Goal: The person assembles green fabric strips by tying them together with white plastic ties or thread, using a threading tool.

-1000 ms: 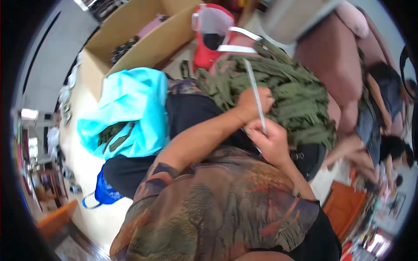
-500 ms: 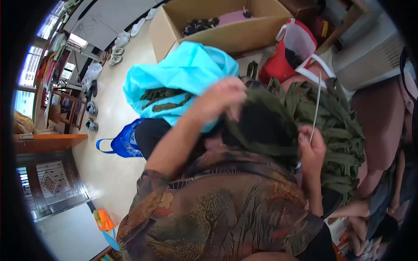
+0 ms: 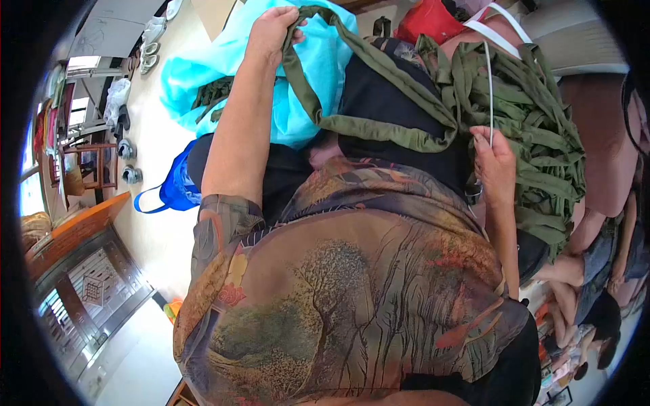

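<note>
My left hand (image 3: 276,30) is raised over the turquoise cloth bag (image 3: 308,74), its fingers closed on a green fabric strip (image 3: 379,132). The strip hangs in a loop across my dark-clad lap and runs right to a heap of green strips (image 3: 542,142). Beside that heap, my right hand (image 3: 495,159) is closed round a thin pale rod (image 3: 489,88) that points up. More green strips (image 3: 213,95) lie in the bag's opening.
A blue bag (image 3: 179,179) lies left of my legs. Behind the heap are a red bag (image 3: 426,21) with white handles and a grey appliance (image 3: 582,40). Shoes (image 3: 126,149) line the floor at left. Other people (image 3: 596,284) sit at the lower right.
My left hand has moved up and left, drawing the green strip out in a long loop. My right hand still holds the rod. The view has tilted, so the cardboard box is mostly out of frame.
</note>
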Motion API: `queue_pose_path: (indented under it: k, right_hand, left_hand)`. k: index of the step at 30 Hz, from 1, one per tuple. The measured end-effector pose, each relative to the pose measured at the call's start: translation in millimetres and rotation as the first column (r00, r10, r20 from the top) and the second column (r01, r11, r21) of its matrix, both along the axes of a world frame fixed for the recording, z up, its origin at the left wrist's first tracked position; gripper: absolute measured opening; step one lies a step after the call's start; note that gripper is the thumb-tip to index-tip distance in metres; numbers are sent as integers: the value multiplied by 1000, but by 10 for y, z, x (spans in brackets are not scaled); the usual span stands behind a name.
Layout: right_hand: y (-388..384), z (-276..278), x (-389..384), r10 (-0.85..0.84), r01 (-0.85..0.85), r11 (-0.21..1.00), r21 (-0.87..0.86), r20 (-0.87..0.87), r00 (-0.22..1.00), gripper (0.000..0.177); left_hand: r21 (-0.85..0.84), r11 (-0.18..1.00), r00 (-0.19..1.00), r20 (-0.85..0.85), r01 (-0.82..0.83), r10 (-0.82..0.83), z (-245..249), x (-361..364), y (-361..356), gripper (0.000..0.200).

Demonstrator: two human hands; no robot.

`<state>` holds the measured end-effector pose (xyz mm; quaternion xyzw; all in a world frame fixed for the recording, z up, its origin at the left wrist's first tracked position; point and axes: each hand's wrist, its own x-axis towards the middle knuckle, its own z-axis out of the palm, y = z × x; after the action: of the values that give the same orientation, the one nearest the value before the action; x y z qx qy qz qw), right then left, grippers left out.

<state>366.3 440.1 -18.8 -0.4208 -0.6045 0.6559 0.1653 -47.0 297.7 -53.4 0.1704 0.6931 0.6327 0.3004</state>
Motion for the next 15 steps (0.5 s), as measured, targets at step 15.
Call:
queue_pose_path:
  k: [15]
  right_hand:
    - [341,-168,117,-224,222,968,115,3,975,14]
  left_hand:
    - [218,976,954,293,1,-66,69,0,-155,19]
